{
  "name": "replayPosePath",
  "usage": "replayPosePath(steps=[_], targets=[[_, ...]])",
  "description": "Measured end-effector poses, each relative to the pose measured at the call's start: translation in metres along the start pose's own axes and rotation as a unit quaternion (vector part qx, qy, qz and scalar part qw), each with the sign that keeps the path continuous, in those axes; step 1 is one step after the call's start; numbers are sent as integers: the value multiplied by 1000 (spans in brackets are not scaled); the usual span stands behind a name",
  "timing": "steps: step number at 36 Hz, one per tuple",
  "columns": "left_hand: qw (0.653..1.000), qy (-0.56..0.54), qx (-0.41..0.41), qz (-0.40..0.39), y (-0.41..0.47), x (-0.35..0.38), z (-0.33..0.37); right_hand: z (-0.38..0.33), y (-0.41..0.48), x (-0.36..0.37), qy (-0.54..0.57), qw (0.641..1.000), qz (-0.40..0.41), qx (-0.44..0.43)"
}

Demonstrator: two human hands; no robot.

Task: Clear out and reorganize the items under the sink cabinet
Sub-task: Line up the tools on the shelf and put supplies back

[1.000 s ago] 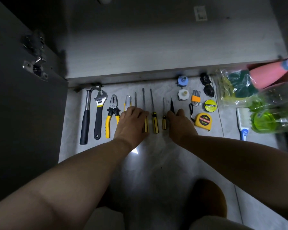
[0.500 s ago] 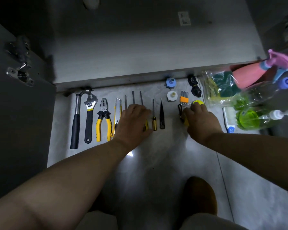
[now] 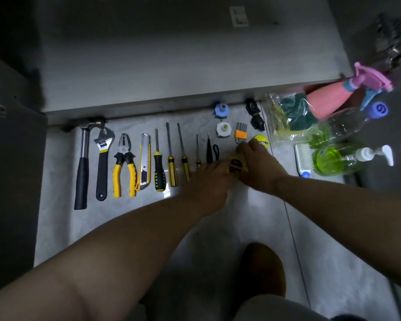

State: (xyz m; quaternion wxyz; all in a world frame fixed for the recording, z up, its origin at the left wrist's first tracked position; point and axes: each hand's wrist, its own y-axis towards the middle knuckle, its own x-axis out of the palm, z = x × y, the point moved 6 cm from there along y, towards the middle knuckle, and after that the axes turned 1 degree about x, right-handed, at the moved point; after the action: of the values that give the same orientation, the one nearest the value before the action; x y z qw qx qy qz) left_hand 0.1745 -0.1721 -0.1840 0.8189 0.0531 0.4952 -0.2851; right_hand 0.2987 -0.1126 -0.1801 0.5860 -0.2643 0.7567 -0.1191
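Since the earlier frame your left hand [image 3: 210, 181] has left the screwdriver handles and crossed right to meet your right hand [image 3: 258, 165] at the yellow tape measure [image 3: 235, 165]. The tape measure sits on the floor [image 3: 116, 218] between both hands, at the right end of the tool row, and its black label faces up. Your right fingers [image 3: 249, 144] curl over its right side; your left fingers touch its left side. You cannot tell from this view whether either hand truly grips it.

The row runs left to right along the floor, just in front of the open cabinet [image 3: 171, 66]. Each long tool lies with its long axis near to far, handle near you and working end pointing at the cabinet: hammer [image 3: 82, 165], adjustable wrench [image 3: 102, 163], yellow pliers [image 3: 124, 165], utility knife [image 3: 145, 161], then four screwdrivers, the leftmost black-handled [image 3: 159, 167]. A thin black tool [image 3: 209, 151] lies beside the last screwdriver.

Far of your right hand lie an orange hex key set [image 3: 241, 133], a white cap [image 3: 223, 129], a blue fitting [image 3: 221, 110] and a round yellow-green roll [image 3: 262, 139]. At far right lie a pink spray bottle [image 3: 329, 98], a green pump bottle [image 3: 343, 158] and a white brush [image 3: 302, 158].
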Motion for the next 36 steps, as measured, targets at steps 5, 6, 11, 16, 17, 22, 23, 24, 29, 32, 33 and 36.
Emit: replayPosePath(steps=[5, 6, 11, 16, 17, 22, 23, 24, 29, 32, 33, 36], targets=[[998, 70, 5, -1, 7, 6, 2, 18, 19, -25, -39, 998, 57, 13], [997, 78, 6, 0, 8, 6, 2, 19, 23, -28, -37, 997, 60, 12], [992, 123, 8, -4, 8, 10, 1, 14, 48, -29, -70, 997, 40, 13], [991, 135, -13, -2, 8, 11, -4, 7, 63, -28, -111, 992, 51, 5], [990, 137, -16, -4, 9, 11, -5, 5, 65, -27, -116, 992, 54, 2], [992, 125, -30, -11, 10, 9, -6, -1, 68, -31, -131, 989, 73, -6], [992, 124, -32, -12, 10, 9, -6, -2, 69, -32, -132, 989, 69, -4], [992, 121, -34, -13, 11, 9, -6, -3, 69, -33, -135, 989, 66, 0], [993, 106, -45, -22, 14, 10, -6, -1, 57, -44, -152, 982, 93, 57], [994, 101, -45, -29, 14, 12, -7, 8, 43, -54, -88, 984, 125, 89], [993, 102, -44, -31, 14, 12, -7, 13, 37, -56, -57, 984, 136, 99], [993, 100, -45, -37, 14, 13, -9, 31, 17, -49, 18, 980, 130, 152]])
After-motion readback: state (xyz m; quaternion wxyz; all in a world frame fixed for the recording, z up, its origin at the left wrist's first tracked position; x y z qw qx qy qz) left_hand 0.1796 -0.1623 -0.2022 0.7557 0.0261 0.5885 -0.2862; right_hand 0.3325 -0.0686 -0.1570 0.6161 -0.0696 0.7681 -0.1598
